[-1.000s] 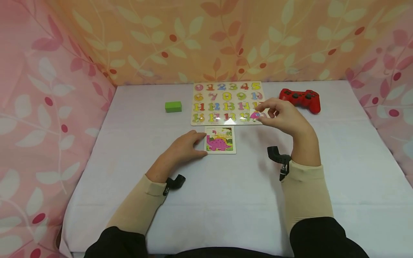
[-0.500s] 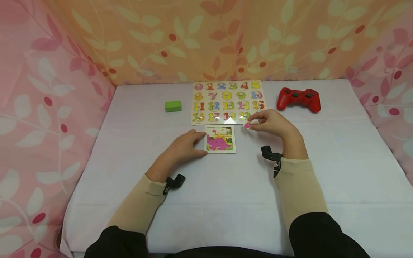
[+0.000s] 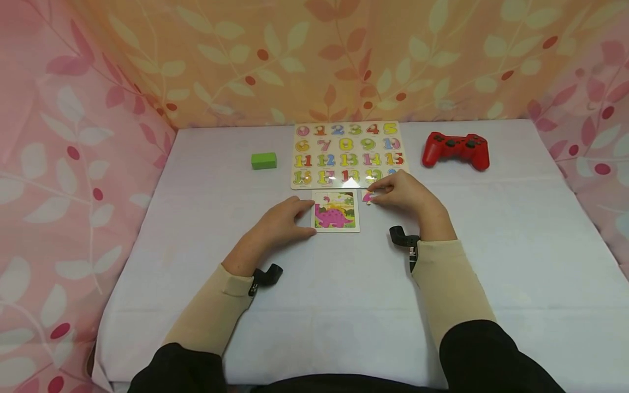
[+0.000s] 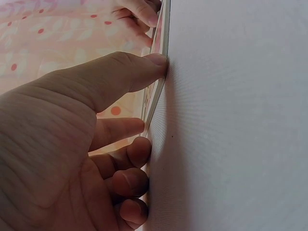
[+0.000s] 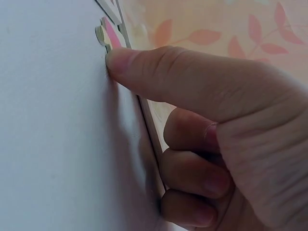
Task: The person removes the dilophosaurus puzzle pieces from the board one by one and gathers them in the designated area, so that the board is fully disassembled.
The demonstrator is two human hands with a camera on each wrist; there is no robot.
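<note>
A small square dinosaur jigsaw puzzle point(image 3: 335, 212) with a white frame lies mid-table. My left hand point(image 3: 277, 226) holds its left side, thumb at the near corner and index finger at the far corner. The left wrist view shows that thumb point(image 4: 130, 72) on the frame's edge, with the other fingers curled beside it. Just right of the puzzle, my right hand point(image 3: 410, 202) pinches a pink puzzle piece point(image 3: 367, 197) low over the cloth. In the right wrist view, the right thumb point(image 5: 163, 72) presses the piece's edge; the part under the fingers is hidden.
A number board point(image 3: 346, 155) with colourful numerals lies directly behind the puzzle. To its left sits a green block point(image 3: 263, 160), and to its right a red game controller point(image 3: 456, 150). Leaf-patterned curtains point(image 3: 236, 54) enclose the white-covered table.
My right hand has carried the puzzle piece left and down, from over the number board's right corner to beside the puzzle. The left hand stays at the frame.
</note>
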